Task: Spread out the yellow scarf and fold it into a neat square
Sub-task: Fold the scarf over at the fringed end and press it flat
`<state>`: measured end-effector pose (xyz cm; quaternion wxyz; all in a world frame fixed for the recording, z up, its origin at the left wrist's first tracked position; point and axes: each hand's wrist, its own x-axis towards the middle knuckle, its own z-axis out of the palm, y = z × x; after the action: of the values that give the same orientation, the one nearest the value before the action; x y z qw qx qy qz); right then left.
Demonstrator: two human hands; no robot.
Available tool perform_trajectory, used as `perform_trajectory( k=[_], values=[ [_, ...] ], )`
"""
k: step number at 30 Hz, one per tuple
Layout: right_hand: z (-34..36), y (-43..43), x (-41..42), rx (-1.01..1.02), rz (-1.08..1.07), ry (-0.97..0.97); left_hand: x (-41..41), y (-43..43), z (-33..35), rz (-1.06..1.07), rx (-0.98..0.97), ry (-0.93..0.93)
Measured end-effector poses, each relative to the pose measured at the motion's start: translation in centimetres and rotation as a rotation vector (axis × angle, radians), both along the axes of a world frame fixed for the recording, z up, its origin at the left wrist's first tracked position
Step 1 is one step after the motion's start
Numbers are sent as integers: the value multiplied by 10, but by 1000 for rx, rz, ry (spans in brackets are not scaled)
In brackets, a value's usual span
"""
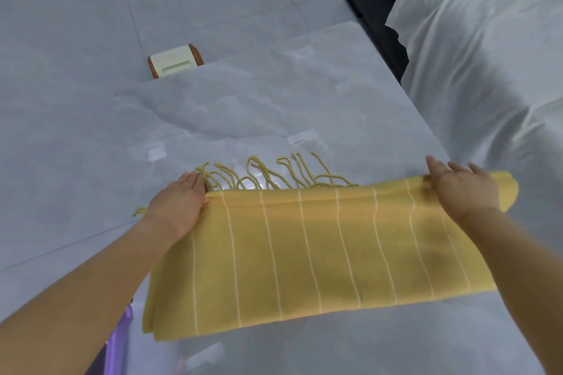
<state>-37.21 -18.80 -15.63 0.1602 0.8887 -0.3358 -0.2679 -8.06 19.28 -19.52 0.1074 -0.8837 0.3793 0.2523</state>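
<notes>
Nearest, low on the left: bare left forearm [76, 292], cut off by the frame's edge. Under it, a strip of purple cloth [120, 338], mostly hidden by the arm and too blurred to identify. Further up, left hand [179, 204] lying flat on the far left corner of the yellow scarf [304, 259], fingers stretched forward and together, gripping nothing, fingertips partly lost among the fringe [274, 175]. Beyond the far edge of the grey table [259, 106], a small cream-and-brown object [175, 61] on the floor, lower part hidden behind the tabletop, kind unclear. On the tabletop, a pale taped patch [157, 151], hard to make out.

Centre: scarf folded in several layers on the table, close to the near edge, thin white stripes running front to back, stacked edges showing at the near left corner. Fringe spilling from under the far fold onto bare table, with a stray strand poking out left of the left wrist.

Right: right hand [463, 189] palm down on the far right corner of the scarf, fingers straight and spread, holding nothing, thumb not clear. Scarf's right end reaching the table's right edge; whether over it, impossible to tell.

Far right: white draped sheet [487, 55], cut off by the frame, and a dark frame [374, 9] at the top, partly hidden behind it.
</notes>
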Motion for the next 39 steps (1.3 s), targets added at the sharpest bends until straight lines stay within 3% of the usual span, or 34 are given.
perform_trajectory(
  k=[3,7,10,15,26,32,35,39],
  values=[
    [-20,21,7,107,-52,-184,-12,-9,-3,21,-75,-16],
    [-36,84,15,233,144,-370,-64,-16,-5,-121,-359,-112],
    [-47,125,25,339,198,-353,-95,-21,-20,-222,-286,-115],
    [-79,132,37,378,90,-337,-95,-18,-56,-124,-179,-147],
    [-85,154,45,343,-5,-370,-119,5,-58,-46,-249,-123],
    [-82,241,4,496,168,-411,-179,105,-45,-89,-166,28],
    [-84,263,-17,503,159,-391,-172,141,-46,-201,-152,33],
    [-86,268,-28,544,357,-333,-146,148,-47,-297,-172,-14]
  ],
)
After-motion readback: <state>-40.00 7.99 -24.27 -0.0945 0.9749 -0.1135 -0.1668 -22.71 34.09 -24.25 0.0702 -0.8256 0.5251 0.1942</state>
